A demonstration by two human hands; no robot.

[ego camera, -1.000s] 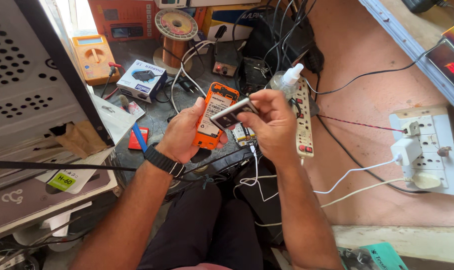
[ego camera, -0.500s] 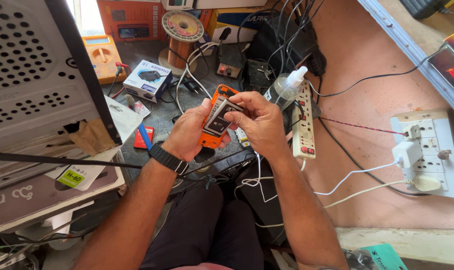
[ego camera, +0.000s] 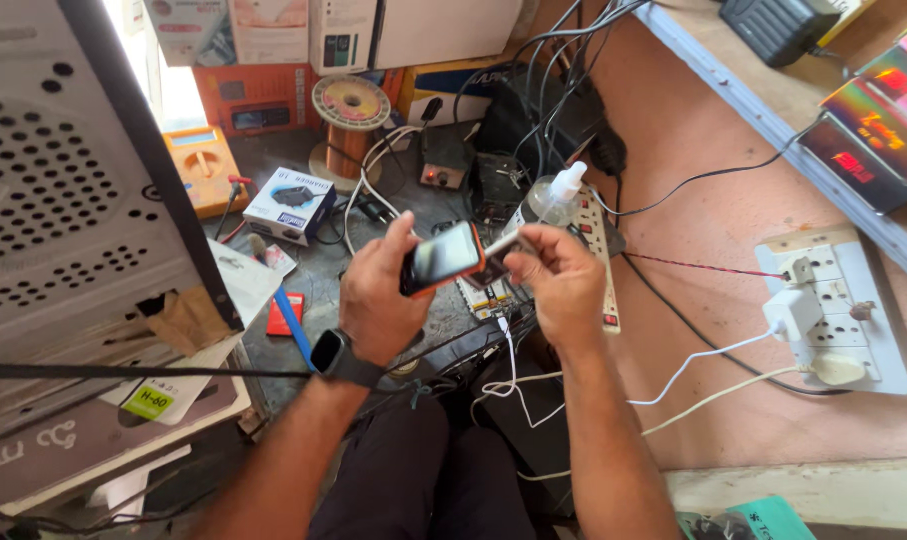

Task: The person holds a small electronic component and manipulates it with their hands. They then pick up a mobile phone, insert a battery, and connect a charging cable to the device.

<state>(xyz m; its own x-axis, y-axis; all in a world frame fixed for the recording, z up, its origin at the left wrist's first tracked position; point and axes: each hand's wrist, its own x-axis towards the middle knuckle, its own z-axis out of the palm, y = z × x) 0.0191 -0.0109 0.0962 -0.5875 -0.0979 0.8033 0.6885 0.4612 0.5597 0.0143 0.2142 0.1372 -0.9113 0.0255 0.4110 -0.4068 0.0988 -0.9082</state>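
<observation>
My left hand (ego camera: 378, 300) grips a small orange-edged phone (ego camera: 441, 257), tilted with its dark screen facing up. A black watch (ego camera: 338, 358) sits on that wrist. My right hand (ego camera: 558, 280) pinches a small flat dark part (ego camera: 503, 248) right at the phone's right end, touching it. Both hands hover above a cluttered dark workbench (ego camera: 323, 290), over my lap.
A grey perforated computer case (ego camera: 63, 200) stands at left. Behind the hands are a white power strip (ego camera: 603, 280), a clear spray bottle (ego camera: 556, 195), a copper wire spool (ego camera: 349, 125), a small box (ego camera: 290, 205) and an orange multimeter (ego camera: 201, 170). A wall socket (ego camera: 833, 310) with plugged white cables is at right.
The phone turned from face-on orange to screen-up and tilted. My right hand moved its small part from above the phone to the phone's right end. The view shifted.
</observation>
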